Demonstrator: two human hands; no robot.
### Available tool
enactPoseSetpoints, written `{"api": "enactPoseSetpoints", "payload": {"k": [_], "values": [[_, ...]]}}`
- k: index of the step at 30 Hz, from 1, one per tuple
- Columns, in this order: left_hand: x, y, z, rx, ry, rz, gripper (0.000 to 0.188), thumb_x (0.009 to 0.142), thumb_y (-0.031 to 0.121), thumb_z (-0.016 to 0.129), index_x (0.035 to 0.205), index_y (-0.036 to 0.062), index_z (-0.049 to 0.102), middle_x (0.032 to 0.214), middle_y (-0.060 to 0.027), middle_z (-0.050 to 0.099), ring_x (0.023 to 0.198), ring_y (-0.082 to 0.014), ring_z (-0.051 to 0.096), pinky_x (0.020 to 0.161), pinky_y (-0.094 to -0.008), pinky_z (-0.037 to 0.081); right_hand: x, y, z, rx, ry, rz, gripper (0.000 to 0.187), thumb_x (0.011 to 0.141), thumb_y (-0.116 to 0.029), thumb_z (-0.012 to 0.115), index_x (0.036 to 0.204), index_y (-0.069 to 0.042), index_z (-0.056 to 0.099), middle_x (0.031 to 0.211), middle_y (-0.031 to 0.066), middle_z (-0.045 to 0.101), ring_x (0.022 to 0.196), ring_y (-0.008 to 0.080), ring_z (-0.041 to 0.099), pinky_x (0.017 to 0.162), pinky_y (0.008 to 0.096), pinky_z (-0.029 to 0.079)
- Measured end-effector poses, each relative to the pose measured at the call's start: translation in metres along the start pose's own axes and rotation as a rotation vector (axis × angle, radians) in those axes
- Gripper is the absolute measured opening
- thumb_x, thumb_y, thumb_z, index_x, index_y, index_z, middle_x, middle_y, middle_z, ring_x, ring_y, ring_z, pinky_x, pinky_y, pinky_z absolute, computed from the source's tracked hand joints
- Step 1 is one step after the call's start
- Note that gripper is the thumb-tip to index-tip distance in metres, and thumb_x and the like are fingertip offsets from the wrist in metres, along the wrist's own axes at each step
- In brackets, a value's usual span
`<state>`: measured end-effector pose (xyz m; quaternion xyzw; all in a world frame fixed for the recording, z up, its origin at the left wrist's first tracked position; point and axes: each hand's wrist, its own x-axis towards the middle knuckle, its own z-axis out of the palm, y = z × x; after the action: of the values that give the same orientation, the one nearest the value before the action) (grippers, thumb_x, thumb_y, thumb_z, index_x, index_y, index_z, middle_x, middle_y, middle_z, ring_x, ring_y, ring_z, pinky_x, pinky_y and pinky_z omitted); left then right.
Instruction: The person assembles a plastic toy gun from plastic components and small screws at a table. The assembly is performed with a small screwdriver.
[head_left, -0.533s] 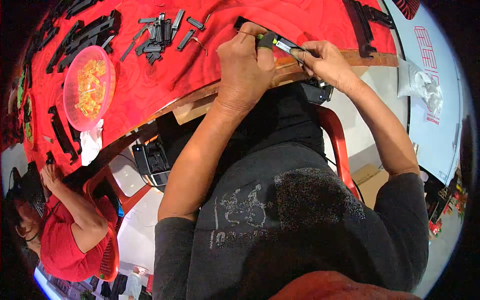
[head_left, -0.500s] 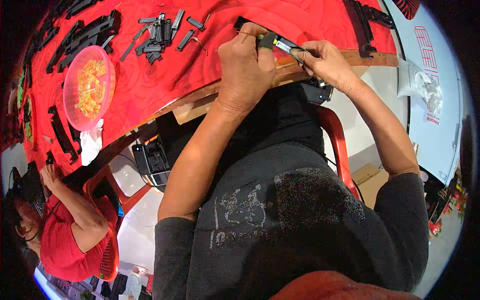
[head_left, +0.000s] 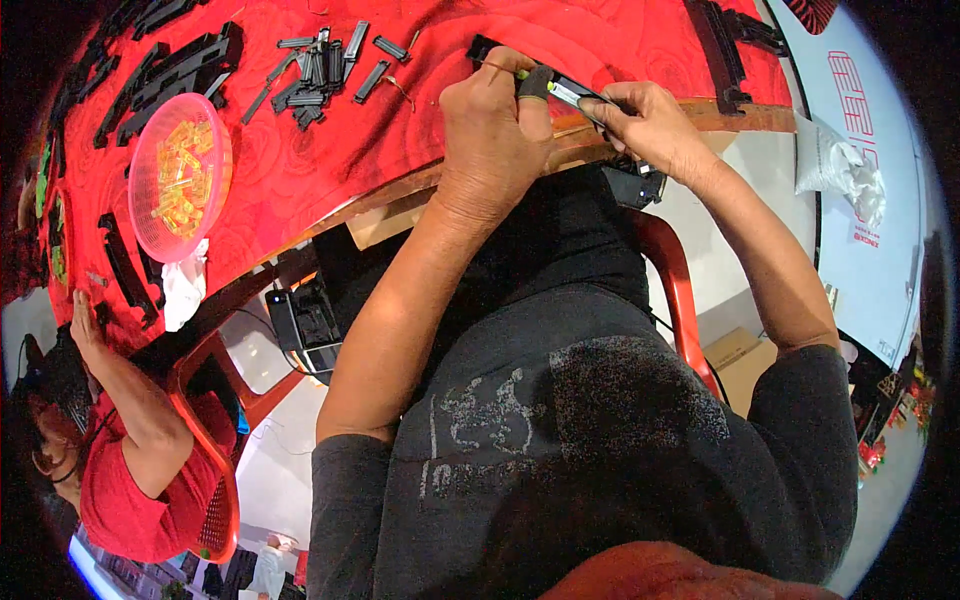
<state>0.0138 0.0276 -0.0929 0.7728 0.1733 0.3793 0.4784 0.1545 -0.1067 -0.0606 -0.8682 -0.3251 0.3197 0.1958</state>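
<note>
At the front edge of the red-covered table (head_left: 390, 150), both my hands hold one long, narrow black strip (head_left: 482, 46). My left hand (head_left: 492, 130) is closed around its left part, with a dark sleeve (head_left: 536, 82) over one fingertip. A small yellow-green bit shows by those fingers; what it belongs to I cannot make out. My right hand (head_left: 655, 125) pinches the strip's right end between thumb and fingers. Between the hands, a short whitish piece (head_left: 565, 93) lies along the strip. My fingers hide much of the strip.
A pink mesh basket (head_left: 137, 200) of yellow-orange pieces stands left, beside white tissue (head_left: 184, 290). Small black parts (head_left: 310, 78) lie piled behind; longer black parts (head_left: 180, 75) lie farther left, others (head_left: 727, 60) right. A person in red (head_left: 140, 490) sits left. A red chair (head_left: 672, 265) is beside me.
My hands and the black strip have barely moved. At the left, the other person's hand has lifted off the table edge and shifted slightly away and to the left.
</note>
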Motion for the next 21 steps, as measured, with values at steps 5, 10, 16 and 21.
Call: {"api": "enactPoseSetpoints", "payload": {"k": [5, 10, 16, 21], "values": [[-0.004, -0.006, 0.006, -0.051, -0.014, -0.026, 0.012, 0.073, -0.003, 0.055, 0.085, 0.0005, 0.057, 0.06, -0.0171, 0.057, 0.054, -0.0328, 0.06, 0.052, -0.0394, 0.047, -0.004, -0.005, 0.0, -0.059, 0.051, -0.037, 0.041, 0.086, -0.041, 0.064, 0.073, -0.002, 0.065, 0.054, 0.0083, 0.054, 0.054, 0.0172, 0.055, 0.057, 0.0351, 0.045], [-0.002, -0.01, 0.005, -0.096, 0.01, -0.077, 0.009, 0.076, 0.0, 0.057, 0.085, 0.0003, 0.059, 0.057, -0.016, 0.057, 0.051, -0.0269, 0.061, 0.051, -0.0373, 0.047, -0.002, -0.003, -0.001, -0.02, -0.008, -0.001, 0.041, 0.086, -0.04, 0.063, 0.073, -0.001, 0.065, 0.054, 0.0075, 0.055, 0.056, 0.0167, 0.055, 0.057, 0.0349, 0.045], [0.003, -0.006, -0.002, -0.3, 0.003, -0.334, 0.008, 0.081, 0.003, 0.056, 0.086, -0.0018, 0.06, 0.06, -0.0122, 0.064, 0.055, -0.0181, 0.067, 0.052, -0.0319, 0.051, -0.001, -0.001, -0.001, 0.011, -0.012, -0.001, 0.042, 0.087, -0.041, 0.063, 0.073, -0.002, 0.065, 0.055, 0.006, 0.055, 0.055, 0.0151, 0.055, 0.056, 0.0348, 0.044], [0.006, -0.008, -0.002, -0.317, -0.03, -0.359, 0.009, 0.083, 0.003, 0.054, 0.086, -0.0031, 0.06, 0.062, -0.0119, 0.066, 0.057, -0.0177, 0.068, 0.054, -0.0303, 0.053, -0.002, -0.005, -0.002, 0.021, -0.027, -0.001, 0.042, 0.087, -0.042, 0.063, 0.071, -0.002, 0.064, 0.055, 0.0049, 0.056, 0.054, 0.0145, 0.054, 0.056, 0.0344, 0.044]]}}
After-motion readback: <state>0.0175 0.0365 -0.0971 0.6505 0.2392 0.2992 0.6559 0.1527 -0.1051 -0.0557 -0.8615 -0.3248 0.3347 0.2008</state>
